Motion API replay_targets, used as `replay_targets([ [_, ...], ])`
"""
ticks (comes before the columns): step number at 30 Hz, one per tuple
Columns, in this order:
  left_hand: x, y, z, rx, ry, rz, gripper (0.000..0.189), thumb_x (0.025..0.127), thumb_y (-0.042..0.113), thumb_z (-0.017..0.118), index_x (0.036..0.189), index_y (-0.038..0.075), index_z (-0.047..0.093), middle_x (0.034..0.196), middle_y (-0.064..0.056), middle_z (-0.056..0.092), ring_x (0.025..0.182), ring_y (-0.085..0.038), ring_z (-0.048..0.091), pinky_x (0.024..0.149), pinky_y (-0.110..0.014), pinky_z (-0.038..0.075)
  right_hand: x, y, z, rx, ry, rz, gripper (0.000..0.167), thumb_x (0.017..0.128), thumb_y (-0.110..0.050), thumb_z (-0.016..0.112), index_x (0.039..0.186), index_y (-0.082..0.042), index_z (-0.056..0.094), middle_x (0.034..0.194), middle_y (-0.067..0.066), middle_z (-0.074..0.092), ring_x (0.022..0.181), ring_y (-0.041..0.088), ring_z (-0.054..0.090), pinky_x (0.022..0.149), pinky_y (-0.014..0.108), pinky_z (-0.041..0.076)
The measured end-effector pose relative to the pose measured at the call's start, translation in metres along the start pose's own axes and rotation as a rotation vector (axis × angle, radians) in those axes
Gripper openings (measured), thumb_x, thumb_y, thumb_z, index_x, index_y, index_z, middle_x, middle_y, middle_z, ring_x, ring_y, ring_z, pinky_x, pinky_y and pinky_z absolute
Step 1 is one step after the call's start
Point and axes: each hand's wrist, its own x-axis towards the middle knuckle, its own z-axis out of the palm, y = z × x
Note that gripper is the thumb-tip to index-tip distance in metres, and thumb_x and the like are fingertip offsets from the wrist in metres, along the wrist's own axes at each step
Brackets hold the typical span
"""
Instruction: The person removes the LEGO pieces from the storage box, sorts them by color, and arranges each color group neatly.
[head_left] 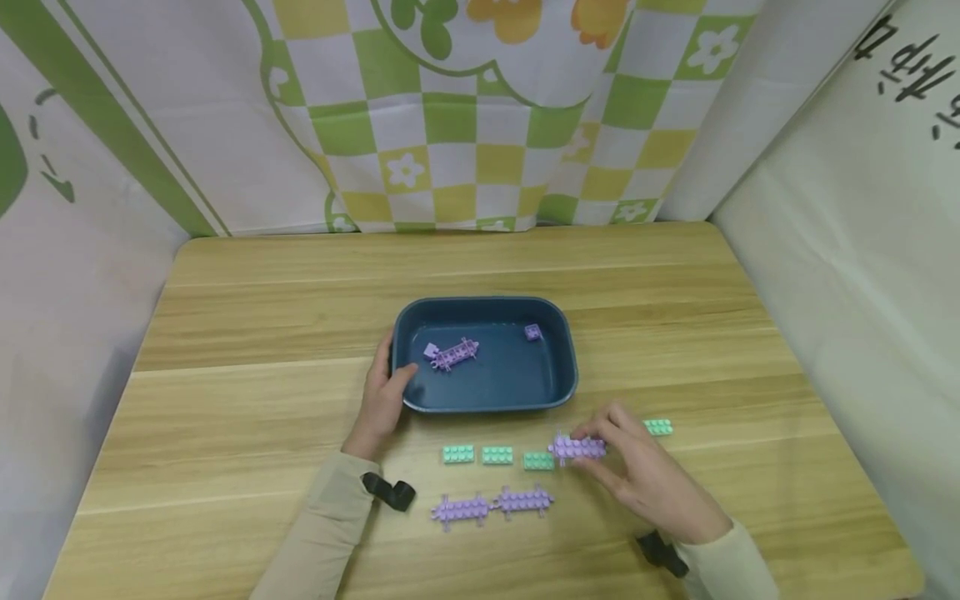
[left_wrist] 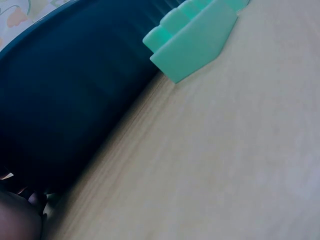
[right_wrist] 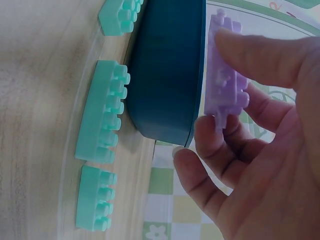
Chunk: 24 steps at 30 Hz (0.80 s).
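Observation:
My left hand (head_left: pixel 381 408) grips the left wall of a dark blue plastic basin (head_left: pixel 486 407), thumb over the rim and fingers outside. Between the thumb and fingers of my right hand (head_left: pixel 637 467) is a purple building brick (head_left: pixel 577 447) with studs and small side prongs. The right wrist view shows this purple brick (right_wrist: pixel 225 65) raised above the table, beside the basin rim. Inside the basin lie another pronged purple brick (head_left: pixel 455 356), a pale purple piece (head_left: pixel 431 351) touching it, and a small purple cube (head_left: pixel 532 332).
In front of the basin, several mint-green bricks (head_left: pixel 458 454) form a loose row, one (head_left: pixel 658 427) beyond my right hand. Closer to me, two pronged purple bricks (head_left: pixel 461 509) lie end to end on the wooden table (head_left: pixel 262 317). A checked cloth (head_left: pixel 450 125) hangs behind.

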Motion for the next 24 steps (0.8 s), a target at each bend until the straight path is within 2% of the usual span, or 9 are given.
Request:
replay_targets([
  [4,0.007,-0.018,-0.002,-0.022,0.005,0.008,0.063,0.096,0.000,0.046,0.154,0.007,0.022,0.159,-0.010,0.021,0.146,-0.024,0.017,0.118,-0.039,0.013,-0.002,0.000,0.000,0.005,-0.031,0.036,0.031,0.082,-0.019,0.077,0.104,-0.033,0.061,0.105,-0.019,0.048,0.100,0.001,0.050,0.090,0.030,0.050],
  [8,0.009,-0.026,-0.002,-0.013,0.011,0.028,0.063,0.096,0.004,0.047,0.154,0.011,0.024,0.159,-0.006,0.023,0.145,-0.021,0.018,0.118,-0.038,0.014,-0.003,0.001,0.000,-0.003,-0.047,0.043,0.030,0.080,-0.020,0.079,0.102,-0.033,0.062,0.103,-0.020,0.050,0.097,0.000,0.052,0.086,0.029,0.051],
  [12,0.009,-0.025,-0.002,-0.007,0.006,0.037,0.063,0.096,0.005,0.047,0.154,0.010,0.023,0.158,-0.007,0.023,0.145,-0.022,0.018,0.118,-0.039,0.014,-0.004,0.001,0.000,-0.021,-0.059,0.042,0.031,0.079,-0.021,0.080,0.101,-0.033,0.063,0.100,-0.021,0.051,0.093,-0.001,0.052,0.083,0.028,0.052],
  [15,0.004,-0.011,-0.001,-0.002,-0.001,0.026,0.063,0.095,0.002,0.046,0.153,0.005,0.022,0.159,-0.012,0.022,0.146,-0.025,0.018,0.118,-0.039,0.014,-0.006,0.001,0.000,-0.017,-0.072,0.045,0.031,0.079,-0.020,0.081,0.101,-0.032,0.063,0.100,-0.021,0.051,0.094,-0.001,0.052,0.084,0.028,0.052],
  [16,0.004,-0.011,-0.001,-0.006,-0.001,0.021,0.063,0.095,0.001,0.046,0.153,0.004,0.021,0.159,-0.012,0.021,0.146,-0.026,0.017,0.118,-0.040,0.014,-0.006,0.000,-0.001,-0.013,-0.079,0.050,0.031,0.079,-0.019,0.081,0.101,-0.032,0.064,0.100,-0.021,0.051,0.094,0.000,0.052,0.084,0.029,0.052],
  [19,0.004,-0.013,-0.001,-0.010,0.002,0.031,0.063,0.094,0.002,0.047,0.153,0.002,0.022,0.158,-0.015,0.022,0.145,-0.028,0.019,0.118,-0.041,0.015,-0.007,-0.001,-0.002,-0.001,-0.109,0.066,0.033,0.078,-0.016,0.081,0.102,-0.031,0.064,0.100,-0.020,0.051,0.095,0.001,0.053,0.085,0.029,0.052],
  [22,0.010,-0.028,-0.003,-0.023,0.010,0.053,0.064,0.094,0.004,0.048,0.153,0.005,0.024,0.158,-0.013,0.025,0.144,-0.027,0.022,0.118,-0.040,0.016,-0.008,-0.001,-0.003,0.021,-0.140,0.081,0.035,0.076,-0.012,0.081,0.102,-0.030,0.065,0.099,-0.019,0.053,0.094,0.001,0.054,0.084,0.029,0.053],
  [24,0.010,-0.028,-0.002,-0.025,0.013,0.064,0.064,0.094,0.005,0.049,0.153,0.005,0.025,0.157,-0.014,0.026,0.144,-0.027,0.024,0.118,-0.040,0.017,-0.008,0.000,-0.003,0.028,-0.155,0.084,0.037,0.074,-0.010,0.082,0.101,-0.030,0.065,0.098,-0.020,0.054,0.093,0.001,0.055,0.084,0.029,0.053],
])
